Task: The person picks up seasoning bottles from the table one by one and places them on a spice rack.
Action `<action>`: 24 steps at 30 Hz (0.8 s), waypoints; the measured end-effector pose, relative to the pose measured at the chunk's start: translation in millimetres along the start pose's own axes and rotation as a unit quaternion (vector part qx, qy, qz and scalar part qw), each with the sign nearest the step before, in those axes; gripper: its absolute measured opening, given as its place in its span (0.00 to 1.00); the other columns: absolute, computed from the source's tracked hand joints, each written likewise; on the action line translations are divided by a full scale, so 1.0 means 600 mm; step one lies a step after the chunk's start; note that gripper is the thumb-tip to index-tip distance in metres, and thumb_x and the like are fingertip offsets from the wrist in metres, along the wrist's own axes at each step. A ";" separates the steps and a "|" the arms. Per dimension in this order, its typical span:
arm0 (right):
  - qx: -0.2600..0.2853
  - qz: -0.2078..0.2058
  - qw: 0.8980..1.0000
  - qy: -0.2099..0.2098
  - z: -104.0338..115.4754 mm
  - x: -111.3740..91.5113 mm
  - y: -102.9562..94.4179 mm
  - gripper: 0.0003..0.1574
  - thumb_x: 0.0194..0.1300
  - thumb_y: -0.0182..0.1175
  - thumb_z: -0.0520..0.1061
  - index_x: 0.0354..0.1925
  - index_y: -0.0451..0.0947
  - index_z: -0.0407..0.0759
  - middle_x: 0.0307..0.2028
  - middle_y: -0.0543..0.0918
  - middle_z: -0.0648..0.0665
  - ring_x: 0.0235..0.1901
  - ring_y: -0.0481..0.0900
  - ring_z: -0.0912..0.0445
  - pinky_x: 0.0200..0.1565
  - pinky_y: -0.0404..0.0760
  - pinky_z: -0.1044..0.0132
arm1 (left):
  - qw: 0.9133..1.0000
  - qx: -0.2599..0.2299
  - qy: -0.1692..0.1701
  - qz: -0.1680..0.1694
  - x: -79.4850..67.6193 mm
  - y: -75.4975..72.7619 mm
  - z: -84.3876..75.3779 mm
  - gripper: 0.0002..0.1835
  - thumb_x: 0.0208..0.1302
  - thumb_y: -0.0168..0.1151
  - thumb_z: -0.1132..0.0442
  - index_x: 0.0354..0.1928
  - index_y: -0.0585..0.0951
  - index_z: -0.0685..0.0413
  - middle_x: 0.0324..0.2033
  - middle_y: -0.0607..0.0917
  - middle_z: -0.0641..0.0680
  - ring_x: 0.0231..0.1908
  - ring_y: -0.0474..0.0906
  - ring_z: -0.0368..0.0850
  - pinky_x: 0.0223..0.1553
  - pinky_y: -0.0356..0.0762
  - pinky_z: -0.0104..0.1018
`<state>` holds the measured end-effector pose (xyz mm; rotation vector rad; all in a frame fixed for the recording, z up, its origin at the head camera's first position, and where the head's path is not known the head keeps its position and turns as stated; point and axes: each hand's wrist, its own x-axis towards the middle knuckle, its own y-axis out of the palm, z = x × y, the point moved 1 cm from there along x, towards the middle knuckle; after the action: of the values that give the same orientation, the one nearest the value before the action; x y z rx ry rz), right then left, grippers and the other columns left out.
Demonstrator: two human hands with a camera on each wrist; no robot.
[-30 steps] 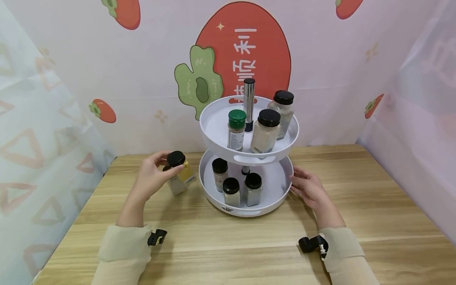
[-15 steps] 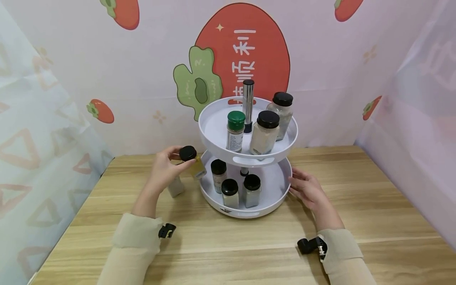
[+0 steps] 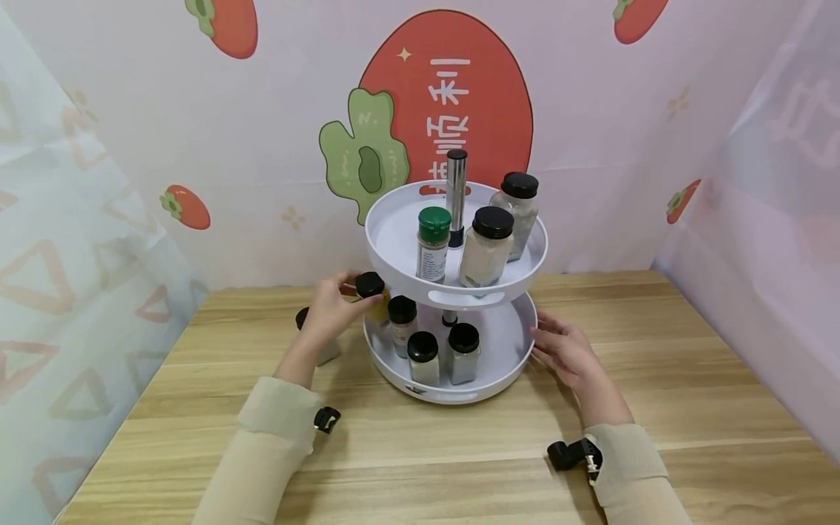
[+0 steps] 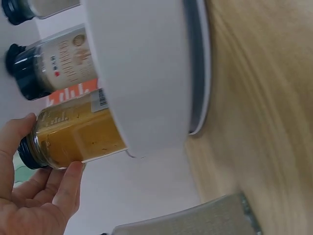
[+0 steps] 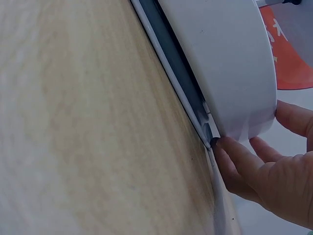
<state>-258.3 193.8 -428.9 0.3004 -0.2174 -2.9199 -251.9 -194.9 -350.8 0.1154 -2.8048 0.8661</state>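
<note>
My left hand (image 3: 333,306) holds a spice jar (image 4: 80,132) of yellow powder by its upper end, below its black lid. The jar is at the left side of the lower tier (image 3: 502,364) of a white two-tier turntable, its base hidden behind the tier's wall in the left wrist view. On that tier stand a labelled shaker (image 3: 402,328) and two small black-lidded jars. My right hand (image 5: 274,171) grips the lower tier's right wall, thumb at the upper rim and fingers at the lower edge.
A black-lidded jar (image 3: 326,351) stands on the wooden table (image 3: 420,459), partly hidden behind the left hand. The upper tier (image 3: 394,233) carries a green-capped shaker (image 3: 433,240) and two larger jars around a metal post (image 3: 456,189). A patterned cloth (image 3: 262,131) hangs behind.
My left hand has carried the yellow jar rightward from beside the other jar on the table to the lower tier. My right hand stays at the right rim.
</note>
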 end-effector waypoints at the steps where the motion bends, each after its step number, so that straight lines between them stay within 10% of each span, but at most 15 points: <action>1: -0.001 0.000 1.000 0.001 0.000 0.000 0.000 0.42 0.74 0.50 0.37 0.77 0.43 0.33 0.75 0.50 0.30 0.44 0.79 0.69 0.48 0.81 0.77 | 1.000 0.000 -0.002 0.003 0.001 0.003 0.002 0.28 0.58 0.73 0.59 0.58 0.78 0.63 0.50 0.83 0.64 0.52 0.80 0.60 0.50 0.82 0.48; 24: 0.003 0.003 1.000 0.003 0.000 0.000 0.001 0.42 0.74 0.49 0.37 0.78 0.42 0.33 0.76 0.48 0.30 0.45 0.78 0.69 0.49 0.80 0.77 | 0.996 0.009 0.007 0.088 0.004 0.020 0.030 0.26 0.61 0.69 0.63 0.61 0.76 0.60 0.56 0.81 0.62 0.57 0.77 0.60 0.56 0.81 0.51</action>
<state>-258.0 193.4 -428.8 0.3096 -0.2243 -2.9131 -259.1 -195.2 -371.3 -0.1359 -2.8262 0.9270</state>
